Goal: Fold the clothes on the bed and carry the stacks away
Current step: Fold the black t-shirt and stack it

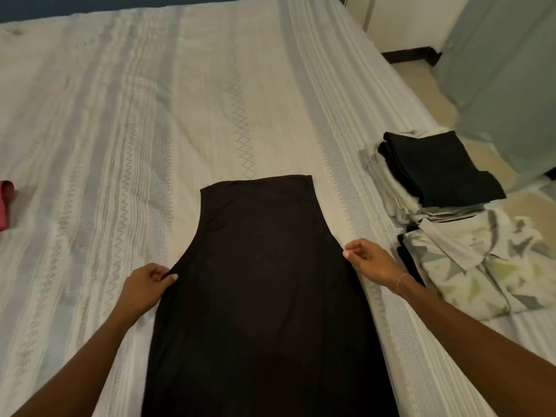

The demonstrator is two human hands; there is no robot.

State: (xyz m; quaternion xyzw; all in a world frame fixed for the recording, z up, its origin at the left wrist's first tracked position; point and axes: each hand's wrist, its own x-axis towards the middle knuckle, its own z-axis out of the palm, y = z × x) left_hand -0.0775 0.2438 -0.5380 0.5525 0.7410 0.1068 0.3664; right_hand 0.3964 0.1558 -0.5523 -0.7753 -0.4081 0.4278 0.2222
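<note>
A long black garment lies flat on the white patterned bedspread, its narrow end pointing away from me. My left hand pinches its left edge between thumb and fingers. At the right edge, my right hand has curled fingers pinching the cloth where it meets the bedspread. To the right a stack of folded clothes has a black folded piece on top. A folded pale shirt with a green-grey print lies in front of that stack.
A red cloth shows at the far left edge of the bed. Beyond the bed's right side are a tiled floor and a grey-green cabinet. A dark headboard runs along the far end.
</note>
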